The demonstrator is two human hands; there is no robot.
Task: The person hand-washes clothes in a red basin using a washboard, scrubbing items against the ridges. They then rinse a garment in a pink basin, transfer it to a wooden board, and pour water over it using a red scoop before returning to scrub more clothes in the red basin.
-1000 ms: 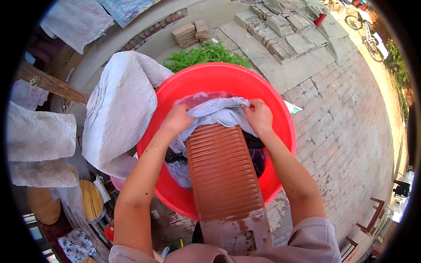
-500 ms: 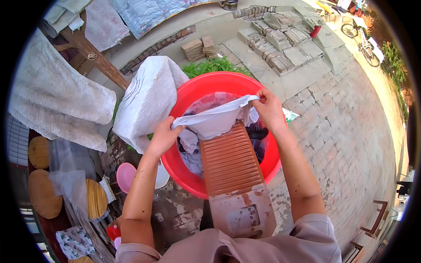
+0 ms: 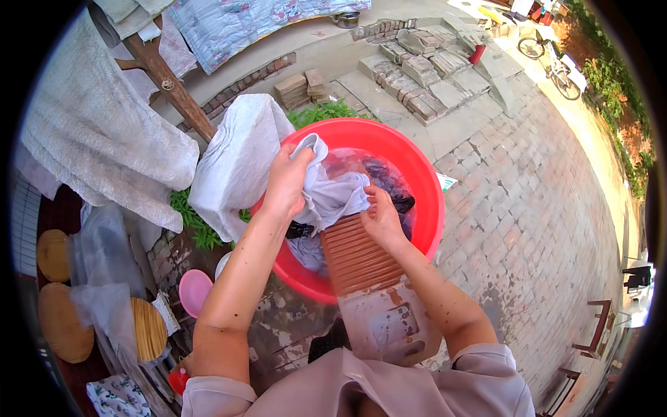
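Over a round red plastic basin of water on a brick-paved yard, two bare hands work a wet pale grey cloth. Left hand is clenched around the cloth's raised upper end. Right hand pinches its lower part against the top of a ribbed brown washboard leaning in the basin. A white sack drapes over the basin's left rim.
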